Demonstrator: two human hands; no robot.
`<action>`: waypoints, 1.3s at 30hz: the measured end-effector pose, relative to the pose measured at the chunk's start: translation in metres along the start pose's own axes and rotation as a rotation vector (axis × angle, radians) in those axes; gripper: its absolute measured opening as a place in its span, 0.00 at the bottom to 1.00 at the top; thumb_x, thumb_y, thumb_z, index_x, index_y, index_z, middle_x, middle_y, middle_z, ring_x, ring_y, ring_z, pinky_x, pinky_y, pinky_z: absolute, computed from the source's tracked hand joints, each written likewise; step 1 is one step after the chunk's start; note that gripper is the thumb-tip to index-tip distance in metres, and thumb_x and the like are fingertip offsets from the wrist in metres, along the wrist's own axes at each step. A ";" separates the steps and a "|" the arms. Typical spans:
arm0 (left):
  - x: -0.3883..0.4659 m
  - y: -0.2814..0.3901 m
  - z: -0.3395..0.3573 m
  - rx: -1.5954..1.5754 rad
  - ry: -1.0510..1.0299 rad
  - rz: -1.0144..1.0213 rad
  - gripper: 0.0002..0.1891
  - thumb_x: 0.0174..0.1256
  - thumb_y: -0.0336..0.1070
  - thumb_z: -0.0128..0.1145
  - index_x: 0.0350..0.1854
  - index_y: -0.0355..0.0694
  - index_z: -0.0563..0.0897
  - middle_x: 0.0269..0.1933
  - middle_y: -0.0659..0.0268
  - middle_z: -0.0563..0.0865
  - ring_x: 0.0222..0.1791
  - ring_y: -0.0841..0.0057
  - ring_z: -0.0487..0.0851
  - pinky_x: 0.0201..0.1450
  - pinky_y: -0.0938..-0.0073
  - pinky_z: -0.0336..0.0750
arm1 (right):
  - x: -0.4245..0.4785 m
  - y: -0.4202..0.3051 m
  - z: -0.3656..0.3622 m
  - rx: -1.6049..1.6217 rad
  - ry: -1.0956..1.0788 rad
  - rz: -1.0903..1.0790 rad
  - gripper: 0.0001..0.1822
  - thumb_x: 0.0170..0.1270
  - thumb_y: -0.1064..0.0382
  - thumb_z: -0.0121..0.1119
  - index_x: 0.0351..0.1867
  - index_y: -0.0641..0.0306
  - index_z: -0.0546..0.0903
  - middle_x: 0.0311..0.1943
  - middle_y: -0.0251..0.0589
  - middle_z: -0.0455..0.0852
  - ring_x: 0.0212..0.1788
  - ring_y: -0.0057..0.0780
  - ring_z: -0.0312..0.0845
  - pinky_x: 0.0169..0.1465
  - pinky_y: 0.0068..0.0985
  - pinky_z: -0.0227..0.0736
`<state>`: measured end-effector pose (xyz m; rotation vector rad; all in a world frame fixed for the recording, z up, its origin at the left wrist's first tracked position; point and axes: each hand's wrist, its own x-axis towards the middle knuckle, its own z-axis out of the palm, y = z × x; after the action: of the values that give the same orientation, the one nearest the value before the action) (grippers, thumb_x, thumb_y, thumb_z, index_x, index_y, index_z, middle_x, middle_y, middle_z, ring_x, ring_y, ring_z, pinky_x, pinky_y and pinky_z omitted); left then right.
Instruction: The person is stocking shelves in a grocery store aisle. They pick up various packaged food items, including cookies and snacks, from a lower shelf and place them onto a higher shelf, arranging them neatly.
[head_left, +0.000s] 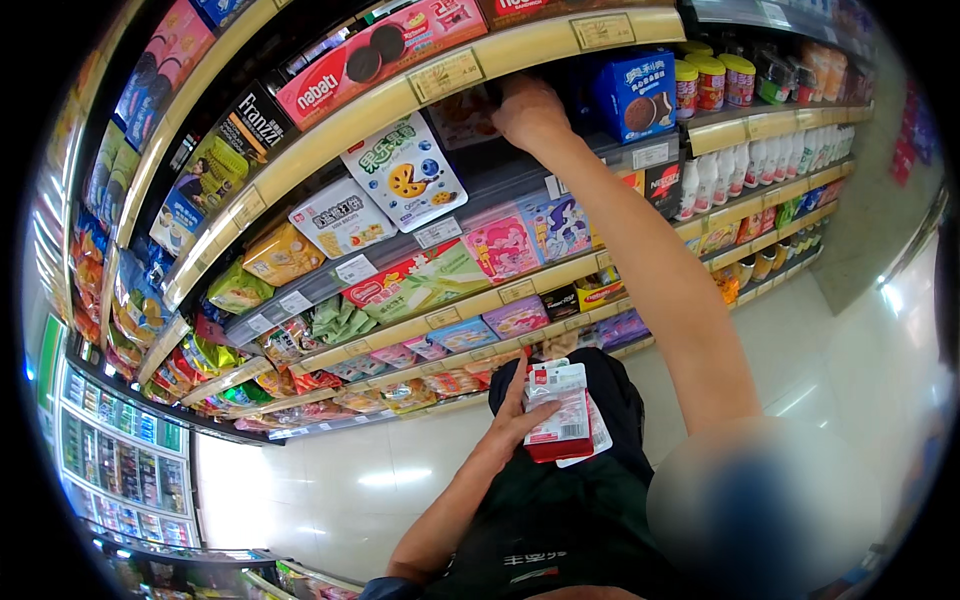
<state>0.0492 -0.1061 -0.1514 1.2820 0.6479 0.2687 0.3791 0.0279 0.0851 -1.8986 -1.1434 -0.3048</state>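
Note:
My left hand (517, 420) is shut on several white and red snack pouches (556, 409), held low before my dark clothing. The thumb lies across the front pouch, which bears print and a barcode. My right hand (531, 112) reaches deep into a grey shelf, under the yellow price rail of the shelf above. Its fingers are at a dark snack package (466, 118) in the shadow; whether they grip it cannot be seen. Left of that package stands a white pouch of fruit-filled cookies (405, 171). To the hand's right is a blue Oreo box (637, 96).
The yellow price rail (442, 75) overhangs my right hand. Nabati wafer boxes (375, 64) stand above it. Biscuit boxes (499, 247) fill the tier below. White bottles (739, 176) line shelves to the right. Glass-door coolers (124, 442) stand at far left, beyond the tiled floor (360, 480).

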 end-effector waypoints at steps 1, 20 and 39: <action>-0.001 -0.003 -0.002 0.012 0.005 0.005 0.55 0.69 0.31 0.72 0.90 0.48 0.45 0.74 0.53 0.76 0.71 0.66 0.77 0.73 0.67 0.71 | 0.006 -0.003 0.008 0.006 -0.052 0.041 0.26 0.63 0.56 0.72 0.60 0.63 0.85 0.55 0.56 0.89 0.60 0.54 0.85 0.63 0.44 0.80; 0.006 -0.009 -0.007 0.033 -0.014 -0.009 0.55 0.69 0.33 0.72 0.90 0.50 0.45 0.73 0.54 0.78 0.71 0.65 0.78 0.74 0.66 0.71 | -0.010 0.038 -0.001 0.418 0.025 -0.013 0.21 0.70 0.61 0.61 0.62 0.65 0.84 0.59 0.55 0.88 0.61 0.48 0.84 0.64 0.36 0.77; 0.004 -0.016 -0.012 0.053 0.016 0.009 0.55 0.68 0.36 0.74 0.90 0.52 0.48 0.74 0.55 0.77 0.73 0.65 0.75 0.76 0.68 0.67 | -0.068 0.011 -0.066 0.486 0.180 0.173 0.18 0.71 0.56 0.58 0.46 0.73 0.86 0.45 0.65 0.90 0.53 0.59 0.87 0.58 0.43 0.78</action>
<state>0.0431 -0.0990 -0.1697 1.3346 0.6672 0.2710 0.3653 -0.0665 0.0775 -1.4930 -0.8347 -0.0863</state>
